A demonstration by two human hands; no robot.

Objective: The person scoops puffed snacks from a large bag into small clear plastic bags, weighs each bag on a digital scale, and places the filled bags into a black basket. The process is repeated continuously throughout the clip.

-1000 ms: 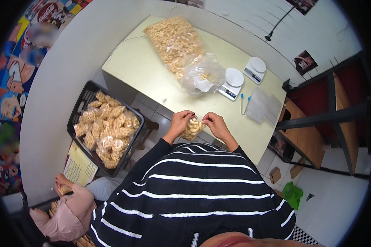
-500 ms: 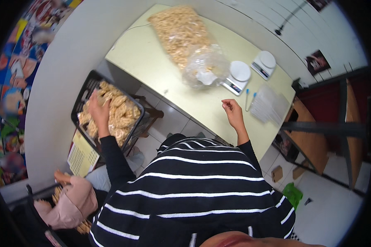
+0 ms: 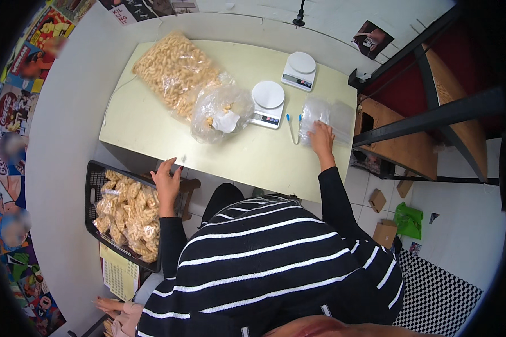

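My right hand (image 3: 322, 139) lies on a stack of clear plastic bags (image 3: 312, 109) at the right of the table, its fingers stretched over them. Empty and with fingers apart, my left hand (image 3: 167, 180) hovers at the table's front edge, beside the crate. That black crate (image 3: 91, 194) holds several small filled bags of curled yellowish snacks (image 3: 132, 210). A large clear sack of the same-looking snacks (image 3: 177, 67) lies at the back left of the table. Its crumpled mouth (image 3: 208, 135) faces the middle, with something white inside.
Two white kitchen scales (image 3: 268, 94) (image 3: 302, 63) stand right of the sack. Blue-tipped tongs (image 3: 292, 129) lie beside the plastic bags. A stool (image 3: 190, 194) is under the left front edge. Another person's hand (image 3: 109, 305) shows at lower left. A dark metal frame (image 3: 427, 118) rises at right.
My left hand has left the snack bags in the crate and moved right, carrying nothing visible. My right hand has gone onto the plastic bags. The view has turned to the right.
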